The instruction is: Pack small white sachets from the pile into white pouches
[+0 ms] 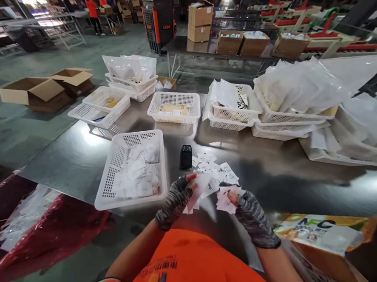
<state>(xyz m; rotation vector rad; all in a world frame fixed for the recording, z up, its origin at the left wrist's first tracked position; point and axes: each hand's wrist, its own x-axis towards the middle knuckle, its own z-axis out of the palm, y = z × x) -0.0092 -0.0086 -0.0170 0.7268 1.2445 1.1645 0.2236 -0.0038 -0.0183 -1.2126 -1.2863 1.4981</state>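
The left hand, in a grey patterned fingerless glove, has its grip closed on a fanned bunch of small white tags, thumb on top. The right hand, gloved the same way, pinches a smaller stack of the same slips between thumb and fingers. Both hands hover low over the near edge of the steel worktop, just in front of the orange shirt.

Taking the black scanner as the landmark: the hands sit just nearer the person than it, and a loose pile of slips lies on the worktop to its right, touching the held tags. To its left stands a white basket part-filled with white slips. Beyond it is a second basket with yellowish packets, and further left beyond that, more baskets. To the scanner's far right, baskets heaped with clear plastic bags crowd the worktop. Nearer and right of the scanner lies a printed carton; nearer and far left, a red plastic bag holding white pieces.
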